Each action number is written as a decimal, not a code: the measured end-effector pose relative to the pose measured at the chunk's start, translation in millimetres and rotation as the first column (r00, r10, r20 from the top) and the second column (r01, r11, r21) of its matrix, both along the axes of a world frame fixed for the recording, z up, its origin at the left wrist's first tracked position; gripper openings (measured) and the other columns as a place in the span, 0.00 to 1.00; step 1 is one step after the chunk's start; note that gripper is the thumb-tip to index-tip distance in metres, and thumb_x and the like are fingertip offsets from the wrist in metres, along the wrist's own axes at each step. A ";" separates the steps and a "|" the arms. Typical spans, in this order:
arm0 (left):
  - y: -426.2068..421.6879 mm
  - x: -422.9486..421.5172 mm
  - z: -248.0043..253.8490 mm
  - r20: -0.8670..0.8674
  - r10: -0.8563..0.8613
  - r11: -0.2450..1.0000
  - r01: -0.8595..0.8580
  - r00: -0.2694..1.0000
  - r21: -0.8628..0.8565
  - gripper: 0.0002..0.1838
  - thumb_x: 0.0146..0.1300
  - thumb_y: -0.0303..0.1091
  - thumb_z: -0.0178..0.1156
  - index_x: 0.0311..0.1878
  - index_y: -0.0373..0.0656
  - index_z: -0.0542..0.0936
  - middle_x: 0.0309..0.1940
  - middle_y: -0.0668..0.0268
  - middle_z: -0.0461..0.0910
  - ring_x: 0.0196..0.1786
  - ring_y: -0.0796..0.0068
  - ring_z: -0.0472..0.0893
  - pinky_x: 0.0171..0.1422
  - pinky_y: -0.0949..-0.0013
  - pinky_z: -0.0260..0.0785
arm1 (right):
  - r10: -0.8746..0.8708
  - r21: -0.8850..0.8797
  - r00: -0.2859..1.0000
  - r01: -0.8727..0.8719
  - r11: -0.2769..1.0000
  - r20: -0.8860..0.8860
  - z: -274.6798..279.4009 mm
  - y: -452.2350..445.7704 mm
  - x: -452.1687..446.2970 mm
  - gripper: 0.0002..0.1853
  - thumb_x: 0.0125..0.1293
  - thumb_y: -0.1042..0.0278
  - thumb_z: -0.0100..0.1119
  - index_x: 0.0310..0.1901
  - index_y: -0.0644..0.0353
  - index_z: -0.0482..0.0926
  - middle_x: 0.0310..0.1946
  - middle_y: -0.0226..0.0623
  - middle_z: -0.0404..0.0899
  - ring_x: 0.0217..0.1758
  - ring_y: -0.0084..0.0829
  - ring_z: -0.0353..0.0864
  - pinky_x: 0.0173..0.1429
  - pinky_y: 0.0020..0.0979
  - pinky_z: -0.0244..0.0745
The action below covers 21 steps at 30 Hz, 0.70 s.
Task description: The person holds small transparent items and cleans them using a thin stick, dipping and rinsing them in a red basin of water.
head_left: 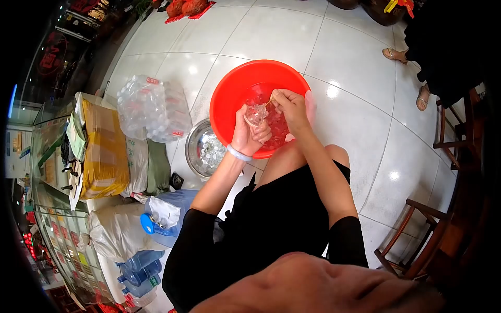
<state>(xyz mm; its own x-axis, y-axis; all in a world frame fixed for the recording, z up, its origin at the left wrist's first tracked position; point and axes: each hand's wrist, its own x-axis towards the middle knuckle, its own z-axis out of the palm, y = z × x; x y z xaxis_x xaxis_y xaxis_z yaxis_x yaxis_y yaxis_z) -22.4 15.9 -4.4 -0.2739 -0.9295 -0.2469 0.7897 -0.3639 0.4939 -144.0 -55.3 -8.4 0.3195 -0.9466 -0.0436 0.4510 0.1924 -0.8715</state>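
Note:
My left hand [244, 136], with a pale bangle on its wrist, is wrapped round a small clear glass vessel [256, 114] over the red basin [227, 88]. My right hand [292, 110] pinches a thin brownish stick [270, 101] close to the vessel's upper edge. Whether the stick's tip is inside the vessel I cannot tell. Below my hands, clear liquid and clear pieces lie in the basin, partly hidden by my fingers. Left of the basin, a steel bowl [191, 152] holds several clear glass-like pieces. A pinkish cloth or bag [311, 107] hangs at the basin's right rim.
Shrink-wrapped bottles [154, 109] stand on the tiled floor [344, 130] to the left, near a taped yellow carton [106, 148]. A blue-capped water jug [166, 219] is by my left arm. Wooden chairs [412, 235] and another person's sandalled feet [422, 97] are at right.

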 end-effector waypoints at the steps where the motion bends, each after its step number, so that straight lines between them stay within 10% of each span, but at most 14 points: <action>1: -0.1 0.7 -1.2 -0.003 0.002 1.000 -0.002 1.000 0.001 0.27 0.61 0.60 0.34 0.35 0.46 0.72 0.10 0.75 0.56 0.11 0.83 0.52 0.18 0.78 0.47 | 0.002 0.001 1.000 -0.002 1.000 -0.003 0.3 -1.2 -1.3 0.12 0.62 0.67 0.50 0.25 0.64 0.74 0.18 0.25 0.67 0.19 0.14 0.58 0.23 0.17 0.53; 9: 3.6 8.4 -6.2 -0.061 -0.072 0.995 0.076 0.996 0.071 0.31 0.60 0.62 0.35 0.36 0.41 0.73 0.09 0.73 0.55 0.11 0.82 0.52 0.17 0.78 0.47 | 0.005 -0.319 0.980 -0.069 0.945 -0.197 -7.0 1.5 5.3 0.11 0.59 0.69 0.52 0.23 0.67 0.74 0.17 0.23 0.68 0.21 0.13 0.64 0.25 0.18 0.59; 21: 1.7 3.2 -0.2 -0.049 -0.101 0.993 0.104 0.994 0.059 0.30 0.61 0.60 0.34 0.37 0.41 0.73 0.10 0.73 0.56 0.10 0.82 0.52 0.17 0.78 0.47 | 0.113 0.036 0.994 -0.113 0.993 -0.005 5.1 10.7 0.5 0.11 0.60 0.69 0.51 0.22 0.64 0.73 0.17 0.24 0.67 0.21 0.13 0.63 0.24 0.18 0.57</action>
<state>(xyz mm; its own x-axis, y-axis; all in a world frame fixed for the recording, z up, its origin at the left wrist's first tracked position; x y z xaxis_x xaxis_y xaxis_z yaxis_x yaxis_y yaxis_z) -19.1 17.7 -4.6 -0.3793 -0.8795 -0.2875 0.7679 -0.4726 0.4324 -143.5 -44.6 -3.3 0.4236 -0.9024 -0.0791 0.4186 0.2724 -0.8663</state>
